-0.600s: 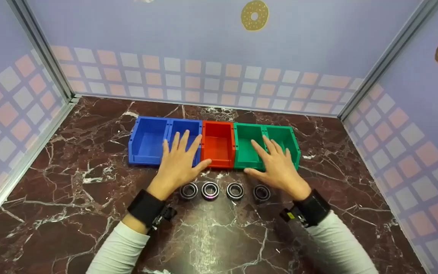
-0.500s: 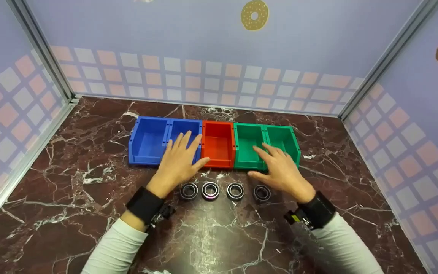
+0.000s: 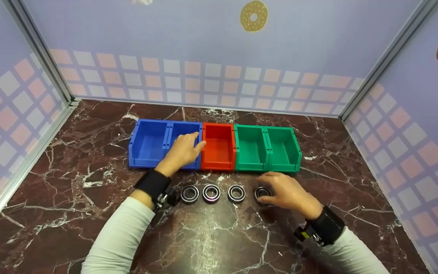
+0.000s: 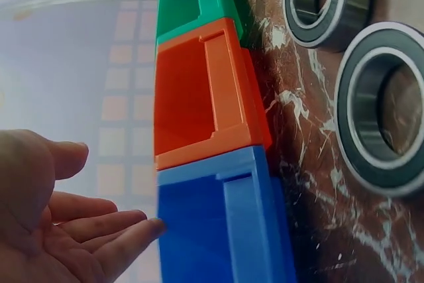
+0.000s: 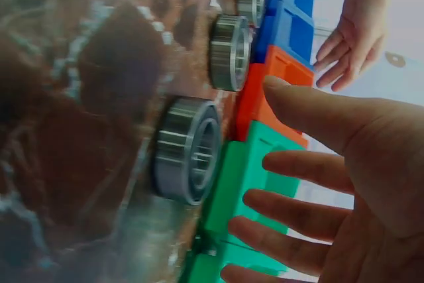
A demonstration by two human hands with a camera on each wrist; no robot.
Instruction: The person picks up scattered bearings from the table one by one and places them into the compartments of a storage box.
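Several ball bearings stand in a row on the marbled table. My right hand (image 3: 288, 193) hovers over the rightmost bearing (image 3: 257, 195) and partly covers it. In the right wrist view its thumb and fingers are spread and lightly bent, apart from that bearing (image 5: 173, 147). My left hand (image 3: 183, 152) is above the right-hand blue bin (image 3: 179, 127), close to the red bin (image 3: 219, 146). Its fingers look relaxed and hold nothing in the left wrist view, beside the blue bin (image 4: 246, 223). Two other bearings (image 4: 351, 104) appear large there.
Behind the bearings runs a joined row of bins: two blue, one red and two green (image 3: 250, 146). The remaining bearings (image 3: 236, 193) lie left of my right hand. Patterned panels (image 3: 211, 38) enclose the table (image 3: 219, 236) at the back and both sides.
My right hand has drawn back from the green bins to above the rightmost bearing. The left hand's spread fingers have come together and bent, staying over the blue bin.
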